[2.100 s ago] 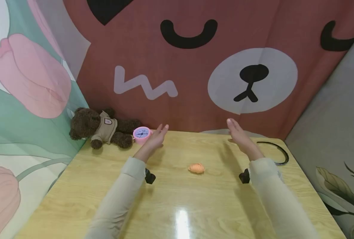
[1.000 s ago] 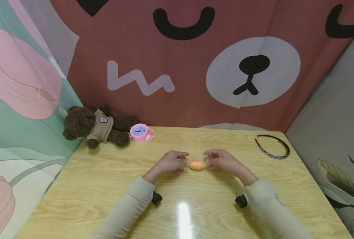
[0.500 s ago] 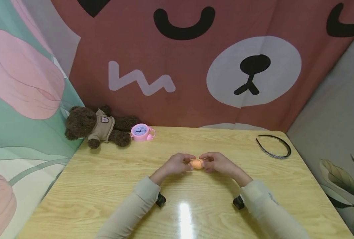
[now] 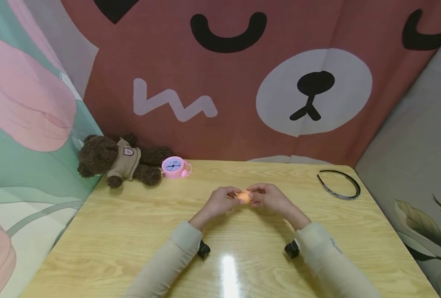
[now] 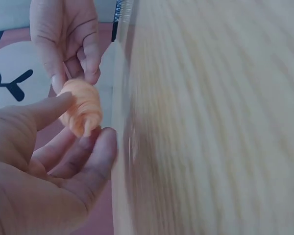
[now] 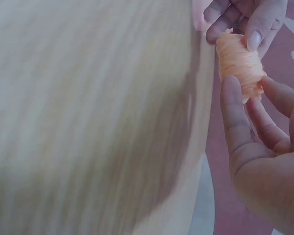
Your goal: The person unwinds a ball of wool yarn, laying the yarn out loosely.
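Note:
A small wound bundle of orange yarn [image 4: 244,198] is between my two hands in the middle of the head view. My left hand [image 4: 218,201] pinches its left end between thumb and fingers. At the other end, the thumb and fingers of my right hand [image 4: 275,199] grip it. In the left wrist view the yarn [image 5: 82,105] shows its looped end by the left fingertips. The right wrist view shows the strands of the yarn [image 6: 239,62] wrapped round its middle, held off the tabletop. Fingertips cover parts of both ends.
On the wooden table [image 4: 131,240], a brown teddy bear [image 4: 127,159] lies at the back left. A pink alarm clock [image 4: 173,167] sits by its feet. At the back right lies a black headband [image 4: 339,185]. A bear-print curtain [image 4: 239,124] hangs behind.
My hands, raised and apart at first, have come down and together onto the yarn. They now grip both its ends and have lifted it slightly. The bear, clock and headband stay put.

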`<state>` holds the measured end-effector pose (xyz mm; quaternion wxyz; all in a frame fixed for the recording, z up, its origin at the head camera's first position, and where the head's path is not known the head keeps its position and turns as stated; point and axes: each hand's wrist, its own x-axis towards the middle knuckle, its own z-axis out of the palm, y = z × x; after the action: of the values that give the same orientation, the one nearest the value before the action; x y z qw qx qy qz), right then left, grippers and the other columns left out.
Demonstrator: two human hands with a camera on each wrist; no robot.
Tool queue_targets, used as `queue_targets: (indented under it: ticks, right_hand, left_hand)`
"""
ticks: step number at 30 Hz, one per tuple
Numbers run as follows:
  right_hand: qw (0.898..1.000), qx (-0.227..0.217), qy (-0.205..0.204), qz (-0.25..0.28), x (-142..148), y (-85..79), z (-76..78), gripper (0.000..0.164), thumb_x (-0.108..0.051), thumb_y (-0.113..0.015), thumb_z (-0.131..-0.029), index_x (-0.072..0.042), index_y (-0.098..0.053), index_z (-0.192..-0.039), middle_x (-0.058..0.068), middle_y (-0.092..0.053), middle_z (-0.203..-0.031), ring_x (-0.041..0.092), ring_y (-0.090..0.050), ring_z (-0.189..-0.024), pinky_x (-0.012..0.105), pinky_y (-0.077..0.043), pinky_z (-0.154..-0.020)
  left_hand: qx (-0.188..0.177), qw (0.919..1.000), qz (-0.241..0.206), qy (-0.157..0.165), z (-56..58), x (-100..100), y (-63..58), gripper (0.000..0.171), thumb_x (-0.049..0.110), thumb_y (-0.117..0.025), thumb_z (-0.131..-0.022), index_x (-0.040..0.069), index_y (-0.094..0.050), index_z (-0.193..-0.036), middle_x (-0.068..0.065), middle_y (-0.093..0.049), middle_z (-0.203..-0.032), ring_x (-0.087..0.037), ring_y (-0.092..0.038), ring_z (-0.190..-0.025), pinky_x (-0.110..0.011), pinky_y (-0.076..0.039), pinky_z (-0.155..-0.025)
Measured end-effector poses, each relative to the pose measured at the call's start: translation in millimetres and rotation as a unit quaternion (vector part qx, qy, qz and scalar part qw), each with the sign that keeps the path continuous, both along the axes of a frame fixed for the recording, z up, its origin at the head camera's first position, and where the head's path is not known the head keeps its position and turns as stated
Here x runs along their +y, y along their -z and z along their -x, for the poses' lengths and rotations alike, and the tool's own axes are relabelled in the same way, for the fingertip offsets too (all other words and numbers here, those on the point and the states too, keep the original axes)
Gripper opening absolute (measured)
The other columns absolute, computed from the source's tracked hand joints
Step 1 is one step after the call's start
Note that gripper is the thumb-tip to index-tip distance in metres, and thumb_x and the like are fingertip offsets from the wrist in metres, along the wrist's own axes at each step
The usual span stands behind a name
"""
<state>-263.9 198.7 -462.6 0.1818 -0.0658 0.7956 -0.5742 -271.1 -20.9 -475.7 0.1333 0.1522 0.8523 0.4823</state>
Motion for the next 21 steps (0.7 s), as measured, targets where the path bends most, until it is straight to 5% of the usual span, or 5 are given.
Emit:
queue_targets:
  ticks: [7,14,17,21]
  right_hand:
    - [0.998,0.013,0.047,0.049,-6.2,-7.5,9.7,0.042,-0.018,-0.058,-0.104,0.001,-0.053,-0.142,0.023,-0.058,-0.138,0.025,-0.070,-0.109,0.049,-0.055,-0.102]
    - [0.987,0.064,0.090,0.120,-17.9,-18.6,10.6,0.045,-0.017,-0.063,-0.102,0.002,-0.053,-0.142,0.021,-0.059,-0.136,0.010,-0.070,-0.105,0.031,-0.059,-0.095]
    - [0.982,0.084,0.108,0.131,-25.3,-17.7,11.5,0.046,-0.018,-0.066,-0.100,0.002,-0.055,-0.140,0.021,-0.061,-0.130,0.010,-0.070,-0.101,0.028,-0.060,-0.091]
    - [0.977,0.104,0.135,0.130,-34.4,-10.6,16.0,0.045,-0.019,-0.069,-0.098,0.000,-0.058,-0.137,0.023,-0.062,-0.129,0.009,-0.071,-0.098,0.028,-0.061,-0.089]
  left_hand:
    - [-0.015,0.9937,-0.087,-0.068,7.2,6.6,-4.3,0.036,0.025,-0.074,-0.094,0.015,-0.067,-0.127,-0.008,-0.068,-0.123,-0.022,-0.066,-0.105,-0.029,-0.058,-0.077]
    - [-0.047,0.9577,-0.262,-0.110,12.2,12.3,-13.5,0.039,0.009,-0.073,-0.093,0.004,-0.057,-0.128,-0.018,-0.062,-0.129,-0.025,-0.070,-0.099,-0.051,-0.059,-0.092]
    - [-0.035,0.9524,-0.277,-0.121,13.4,13.7,-15.1,0.046,0.009,-0.073,-0.093,0.006,-0.058,-0.136,-0.019,-0.064,-0.131,-0.023,-0.070,-0.101,-0.049,-0.060,-0.092]
    - [-0.001,0.9579,-0.253,-0.135,13.8,15.8,-12.7,0.051,0.015,-0.073,-0.094,0.011,-0.058,-0.143,-0.016,-0.064,-0.137,-0.025,-0.070,-0.109,-0.033,-0.062,-0.085]
